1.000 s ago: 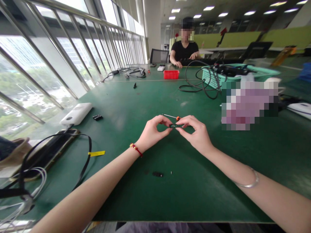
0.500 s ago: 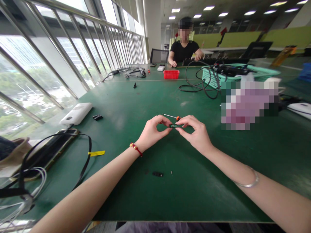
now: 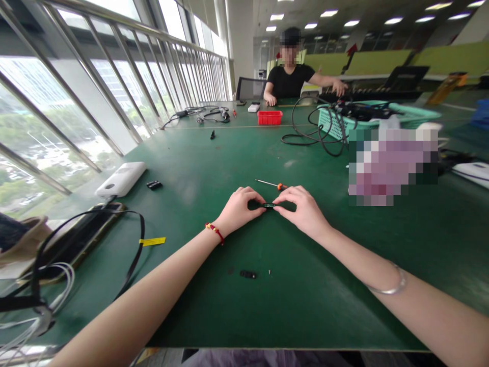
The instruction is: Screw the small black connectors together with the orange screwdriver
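Observation:
Between my two hands is a small dark, thin part with a greenish face (image 3: 269, 205), like a little circuit board in a casing. My left hand (image 3: 242, 206) pinches its left end between thumb and fingers. On the other end, my right hand (image 3: 303, 208) grips it the same way. Just beyond my fingers lies a screwdriver (image 3: 272, 183) with an orange and black handle, its tip pointing left. Nearer to me on the green table rest a small black plastic piece (image 3: 248, 274) and, right of it, a tiny screw (image 3: 269, 272).
At left are a white device (image 3: 121, 178), a small black part (image 3: 154, 185), a phone (image 3: 82, 242) and looped cables. A red bin (image 3: 269, 118) stands farther back. A teal basket (image 3: 328, 122) with cables is at right. Across the table sits a person (image 3: 288, 81).
The small part has come slightly lower and tilted, so its green face now shows as a thin strip. The person opposite has stretched one arm toward the basket.

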`<state>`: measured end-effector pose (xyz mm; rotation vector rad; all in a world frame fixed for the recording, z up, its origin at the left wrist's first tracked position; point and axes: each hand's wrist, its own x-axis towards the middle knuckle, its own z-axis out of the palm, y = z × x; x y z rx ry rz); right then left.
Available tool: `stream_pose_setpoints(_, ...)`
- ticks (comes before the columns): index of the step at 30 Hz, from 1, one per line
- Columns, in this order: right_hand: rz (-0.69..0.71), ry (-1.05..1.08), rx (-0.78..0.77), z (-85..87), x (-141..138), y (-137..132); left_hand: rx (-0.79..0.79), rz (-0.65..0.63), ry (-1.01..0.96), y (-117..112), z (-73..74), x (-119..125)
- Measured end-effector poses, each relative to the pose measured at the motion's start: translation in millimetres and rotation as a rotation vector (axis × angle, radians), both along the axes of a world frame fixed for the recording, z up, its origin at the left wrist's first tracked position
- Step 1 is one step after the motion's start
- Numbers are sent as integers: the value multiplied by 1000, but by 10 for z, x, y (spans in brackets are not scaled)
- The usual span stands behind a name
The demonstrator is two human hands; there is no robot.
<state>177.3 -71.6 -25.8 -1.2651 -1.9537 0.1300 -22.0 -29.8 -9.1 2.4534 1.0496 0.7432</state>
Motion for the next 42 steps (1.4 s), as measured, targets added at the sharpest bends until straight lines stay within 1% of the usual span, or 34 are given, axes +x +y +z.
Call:
stream_pose_setpoints(2,-9,-19,-7,11,2,-10,3,-5,35,-11,19,-1)
stream_pose_setpoints(3,-13,-23,-3,32,-3,-27,0,-5,49,-23,52,-8)
stream_pose_setpoints(5,2,-21,15,108,-23,-88,-27,8,77,-57,172,-41)
stream_pose_setpoints(6,32,-19,18,160,-38,-130,-57,32,90,-78,255,-67)
stream_pose_setpoints(7,109,-17,-4,219,-55,-179,-107,43,119,-103,349,-99)
stream_pose_setpoints(8,226,-13,-60,281,-71,-232,-183,29,156,-131,446,-133)
stream_pose_setpoints(9,346,-27,-152,341,-86,-285,-283,-47,203,-163,540,-168)
stream_pose_setpoints(10,455,-53,-260,395,-98,-335,-399,-167,253,-198,624,-200)
stream_pose_setpoints(11,531,-76,-362,440,-106,-379,-501,-274,290,-236,692,-227)
stream_pose_setpoints(12,585,-101,-428,473,-112,-415,-595,-359,323,-274,740,-246)
stream_pose_setpoints(13,604,-109,-464,494,-114,-443,-659,-418,352,-312,767,-257)
stream_pose_setpoints(15,631,-136,-522,499,-119,-474,-723,-469,404,-379,767,-254)
stream_pose_setpoints(17,652,-170,-547,472,-130,-482,-742,-473,465,-428,723,-227)
stream_pose_setpoints(21,689,-241,-523,407,-179,-479,-733,-484,551,-469,650,-162)
stream_pose_setpoints(29,702,-233,-473,351,-206,-476,-670,-489,502,-503,637,-112)
stream_pose_setpoints(34,669,-224,-510,382,-222,-497,-643,-466,505,-444,648,-134)
stream_pose_setpoints(36,680,-227,-525,394,-228,-498,-617,-409,459,-376,644,-157)
stream_pose_setpoints(38,701,-243,-519,392,-229,-492,-608,-316,355,-294,616,-175)
stream_pose_setpoints(40,713,-249,-506,375,-225,-482,-637,-221,184,-222,561,-173)
stream_pose_setpoints(42,713,-247,-498,356,-222,-478,-685,-119,-33,-178,484,-143)
